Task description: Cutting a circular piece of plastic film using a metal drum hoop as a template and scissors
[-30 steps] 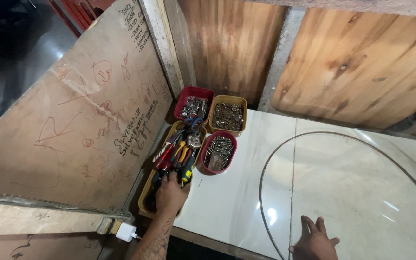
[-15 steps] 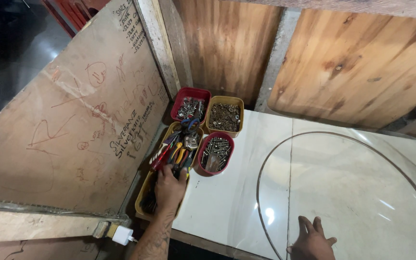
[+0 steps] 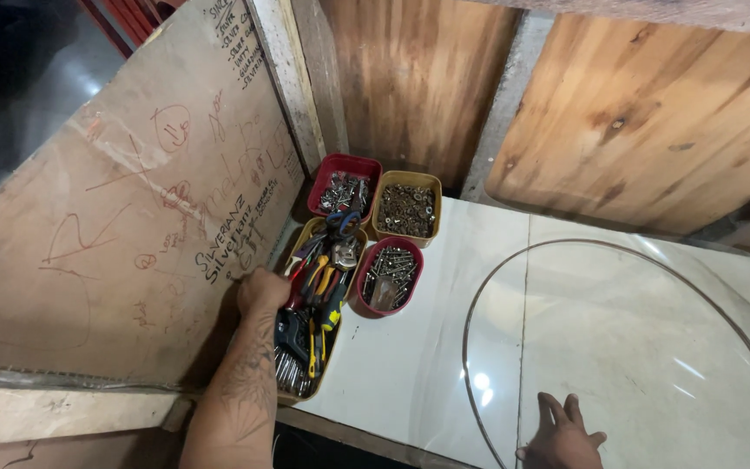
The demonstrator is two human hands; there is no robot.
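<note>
The left hand (image 3: 262, 291) reaches into a long yellow tray (image 3: 299, 239) of pliers and screwdrivers at the desk's (image 3: 410, 365) left edge; whether its fingers are together I cannot tell. The right hand (image 3: 562, 439) rests flat, fingers apart, on a round glass pane (image 3: 635, 347) near the front edge.

A workshop: a tray of hand tools (image 3: 319, 300), tubs of screws (image 3: 405, 207) and bare plywood boards (image 3: 123, 217).

I see my left hand (image 3: 262, 291) on a bare forearm covered in dark tattoo patterns; right hand (image 3: 562, 439) bare too, no sleeves or gloves.
</note>
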